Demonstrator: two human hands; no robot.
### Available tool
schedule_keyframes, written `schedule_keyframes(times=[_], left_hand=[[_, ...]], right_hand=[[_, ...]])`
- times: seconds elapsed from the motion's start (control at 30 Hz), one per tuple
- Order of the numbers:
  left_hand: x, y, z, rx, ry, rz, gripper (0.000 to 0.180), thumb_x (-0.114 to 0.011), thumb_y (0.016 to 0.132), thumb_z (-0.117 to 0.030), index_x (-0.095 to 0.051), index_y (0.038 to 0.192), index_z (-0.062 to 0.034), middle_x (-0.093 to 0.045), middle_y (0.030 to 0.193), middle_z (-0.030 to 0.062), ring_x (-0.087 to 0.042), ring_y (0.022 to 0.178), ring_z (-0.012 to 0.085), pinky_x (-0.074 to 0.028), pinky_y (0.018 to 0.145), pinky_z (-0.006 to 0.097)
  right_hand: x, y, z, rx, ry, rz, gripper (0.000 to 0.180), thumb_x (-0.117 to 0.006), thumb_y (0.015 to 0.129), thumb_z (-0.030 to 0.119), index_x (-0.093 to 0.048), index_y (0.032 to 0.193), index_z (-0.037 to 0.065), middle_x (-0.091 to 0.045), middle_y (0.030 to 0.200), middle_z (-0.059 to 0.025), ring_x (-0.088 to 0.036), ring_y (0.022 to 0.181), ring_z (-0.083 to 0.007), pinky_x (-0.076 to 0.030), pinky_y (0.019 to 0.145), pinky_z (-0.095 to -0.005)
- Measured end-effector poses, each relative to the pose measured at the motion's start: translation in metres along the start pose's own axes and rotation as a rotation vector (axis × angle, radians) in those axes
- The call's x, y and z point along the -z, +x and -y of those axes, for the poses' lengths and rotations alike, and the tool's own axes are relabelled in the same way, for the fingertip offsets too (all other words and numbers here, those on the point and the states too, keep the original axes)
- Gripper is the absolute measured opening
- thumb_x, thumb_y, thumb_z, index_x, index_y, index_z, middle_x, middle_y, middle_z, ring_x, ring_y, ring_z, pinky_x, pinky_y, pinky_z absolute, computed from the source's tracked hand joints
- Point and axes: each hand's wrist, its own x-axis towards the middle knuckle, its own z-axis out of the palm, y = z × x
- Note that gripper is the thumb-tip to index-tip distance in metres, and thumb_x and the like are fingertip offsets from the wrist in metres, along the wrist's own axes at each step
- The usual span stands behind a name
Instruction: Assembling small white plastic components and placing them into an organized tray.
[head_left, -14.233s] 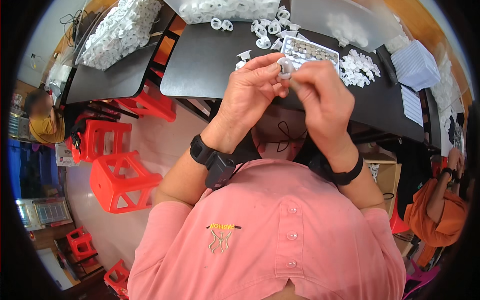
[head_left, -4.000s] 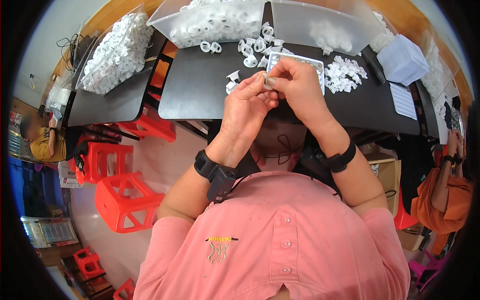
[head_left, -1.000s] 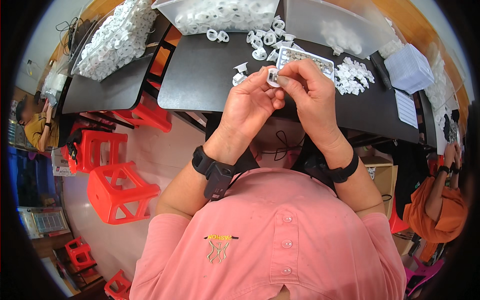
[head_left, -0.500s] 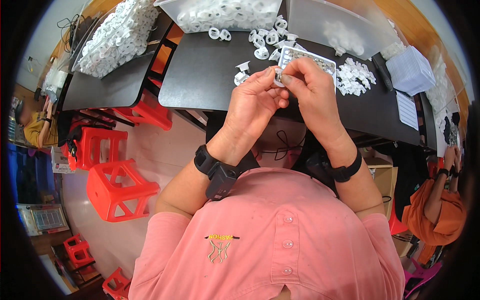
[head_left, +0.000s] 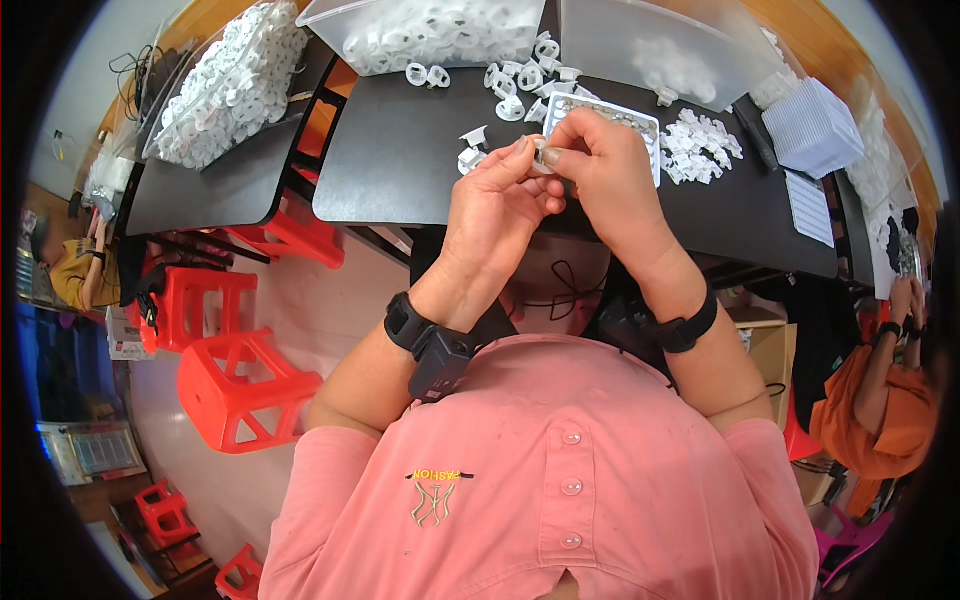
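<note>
Over the front edge of the black table [head_left: 385, 150], my left hand [head_left: 495, 205] pinches a small white ring-shaped plastic part [head_left: 541, 156] between thumb and fingertips. My right hand [head_left: 605, 165] meets it there, thumb and forefinger closed against the part's face. Whether those right fingertips also hold a small piece is hidden. Just behind my right hand lies a white tray [head_left: 652, 128] of small metallic pieces, partly covered by the hand. Two loose white plastic parts [head_left: 472, 148] rest beside my left fingertips.
Behind stand a clear bin [head_left: 440, 45] full of white ring parts and a second translucent bin [head_left: 610, 45]. Small white pieces [head_left: 698, 147] are heaped right of the tray, near stacked white trays [head_left: 820, 135]. Red stools [head_left: 235, 390] stand at left; a co-worker in orange [head_left: 875, 410] sits at right.
The view has shifted slightly, so the table items appear a little further left. Both hands stay together at the white ring part, with the right fingers pressed close against it.
</note>
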Motion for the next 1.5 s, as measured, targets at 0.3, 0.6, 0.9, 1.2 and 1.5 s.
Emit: schedule_keyframes(times=[0.3, 0.6, 0.9, 1.2, 1.5], left_hand=[[-0.004, -0.001, 0.000, 0.012, 0.019, -0.001, 0.025, -0.057, 0.102, -0.023, -0.063, 0.109, 0.0003, -0.065, 0.090, 0.0072, -0.061, 0.079, 0.0181, -0.050, 0.071, 0.031], [-0.001, 0.001, 0.000, 0.018, -0.005, 0.011, 0.026, -0.057, 0.102, -0.023, -0.062, 0.109, 0.0008, -0.065, 0.090, 0.0074, -0.061, 0.078, 0.0184, -0.050, 0.071, 0.032], [-0.004, 0.002, 0.004, 0.009, 0.025, -0.049, 0.025, -0.057, 0.102, -0.023, -0.062, 0.110, 0.0004, -0.065, 0.093, 0.0078, -0.061, 0.079, 0.0190, -0.050, 0.070, 0.033], [-0.005, 0.003, 0.001, 0.031, 0.027, -0.047, 0.024, -0.058, 0.102, -0.025, -0.061, 0.107, -0.0017, -0.063, 0.090, 0.0062, -0.059, 0.079, 0.0185, -0.048, 0.069, 0.033], [-0.007, 0.004, 0.003, 0.004, 0.037, -0.041, 0.025, -0.058, 0.102, -0.025, -0.061, 0.108, -0.0011, -0.062, 0.090, 0.0065, -0.059, 0.077, 0.0184, -0.049, 0.069, 0.032]], right_hand=[[0.004, 0.004, -0.016, -0.045, 0.263, 0.104, 0.011, -0.069, 0.088, 0.005, -0.059, 0.082, 0.002, -0.060, 0.073, -0.0008, -0.056, 0.057, -0.0061, -0.042, 0.049, -0.0212], [0.006, -0.001, -0.003, -0.064, 0.342, 0.056, 0.008, -0.068, 0.083, 0.001, -0.061, 0.081, -0.003, -0.063, 0.068, -0.0058, -0.061, 0.058, -0.0105, -0.048, 0.051, -0.0276], [0.000, -0.015, -0.006, 0.294, -0.257, -0.171, 0.011, -0.063, 0.085, 0.012, -0.064, 0.082, 0.001, -0.067, 0.076, -0.0144, -0.066, 0.067, -0.0302, -0.051, 0.066, -0.0408], [0.008, -0.001, -0.007, 0.116, -0.017, 0.033, 0.012, -0.061, 0.087, 0.009, -0.062, 0.081, -0.002, -0.066, 0.071, -0.0138, -0.067, 0.059, -0.0238, -0.053, 0.057, -0.0359], [0.001, 0.003, -0.008, -0.097, 0.259, 0.026, 0.007, -0.063, 0.089, 0.004, -0.060, 0.089, -0.002, -0.063, 0.067, -0.0083, -0.066, 0.054, -0.0147, -0.050, 0.047, -0.0304]])
